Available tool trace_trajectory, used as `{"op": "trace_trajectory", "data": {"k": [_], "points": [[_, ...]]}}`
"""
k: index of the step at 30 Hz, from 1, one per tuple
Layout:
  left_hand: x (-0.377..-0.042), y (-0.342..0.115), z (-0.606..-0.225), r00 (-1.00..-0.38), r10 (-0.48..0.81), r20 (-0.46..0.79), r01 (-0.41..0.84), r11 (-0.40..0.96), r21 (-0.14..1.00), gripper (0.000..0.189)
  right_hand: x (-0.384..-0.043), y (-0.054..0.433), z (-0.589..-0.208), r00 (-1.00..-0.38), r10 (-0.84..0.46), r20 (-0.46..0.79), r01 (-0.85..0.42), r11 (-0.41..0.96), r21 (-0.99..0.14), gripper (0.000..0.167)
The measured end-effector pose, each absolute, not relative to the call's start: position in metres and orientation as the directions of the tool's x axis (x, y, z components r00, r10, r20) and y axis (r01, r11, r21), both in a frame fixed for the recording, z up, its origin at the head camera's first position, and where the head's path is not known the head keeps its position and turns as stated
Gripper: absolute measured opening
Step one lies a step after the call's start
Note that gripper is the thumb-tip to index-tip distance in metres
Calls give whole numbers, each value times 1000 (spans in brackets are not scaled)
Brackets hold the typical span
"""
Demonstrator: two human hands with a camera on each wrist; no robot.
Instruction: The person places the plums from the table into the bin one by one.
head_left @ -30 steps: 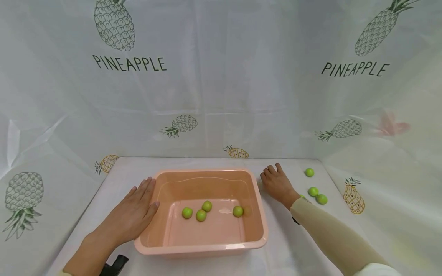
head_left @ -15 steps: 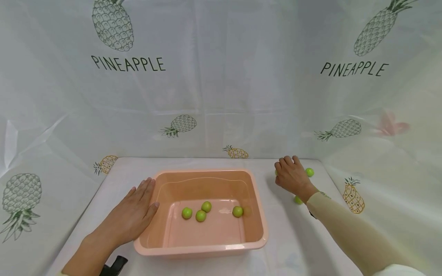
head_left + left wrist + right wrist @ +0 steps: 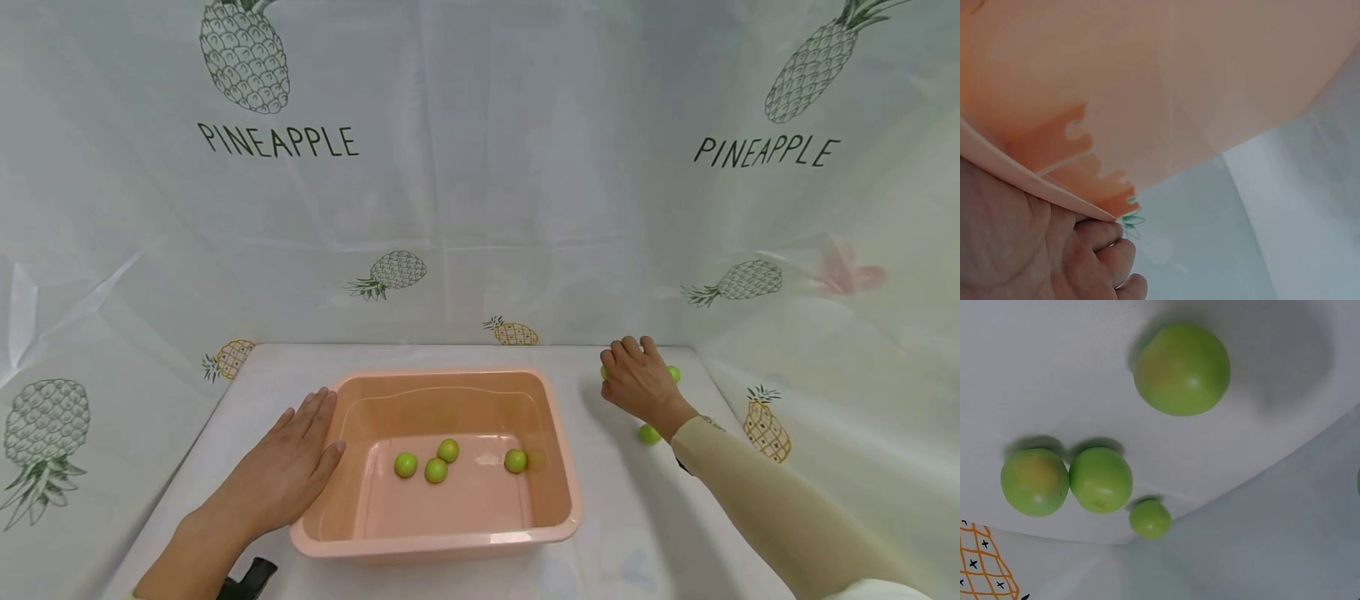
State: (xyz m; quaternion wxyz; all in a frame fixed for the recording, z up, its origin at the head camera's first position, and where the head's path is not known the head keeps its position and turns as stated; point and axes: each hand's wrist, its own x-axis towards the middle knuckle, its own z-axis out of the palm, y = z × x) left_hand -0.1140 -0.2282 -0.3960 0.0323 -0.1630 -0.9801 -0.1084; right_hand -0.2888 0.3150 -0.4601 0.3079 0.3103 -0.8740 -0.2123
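My left hand (image 3: 288, 467) lies with straight fingers along the left rim of a peach-coloured plastic tub (image 3: 427, 546). In the left wrist view, my fingers (image 3: 1094, 259) show just outside the tub's rim (image 3: 1035, 181). My right hand (image 3: 641, 379) is at the back right of the table, fingers bent, pinching a round green fruit (image 3: 604, 372). Only a green sliver of fruit (image 3: 1359, 481) shows at the right edge of the right wrist view. Several similar fruits (image 3: 448, 451) lie inside the tub.
A loose green fruit (image 3: 1182, 370) sits on the white table (image 3: 1054, 375). Beyond it are two touching fruits, one on the left (image 3: 1035, 481), and a farther one (image 3: 1150, 519). A pineapple-print curtain (image 3: 480, 167) encloses the table's back and sides. Something black (image 3: 251, 579) shows below my left wrist.
My right hand has moved right from beside the tub towards the loose fruits, then shifted only slightly. A green fruit now shows at its fingers. My left hand and the tub stay put.
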Motion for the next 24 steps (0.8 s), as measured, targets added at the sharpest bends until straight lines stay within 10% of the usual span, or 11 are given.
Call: {"op": "trace_trajectory", "data": {"k": [24], "points": [[-115,-228,-395,-941,322,104,336,923,189,71,-282,307,-443,-586,-695,416,-406,696,592,35]]}}
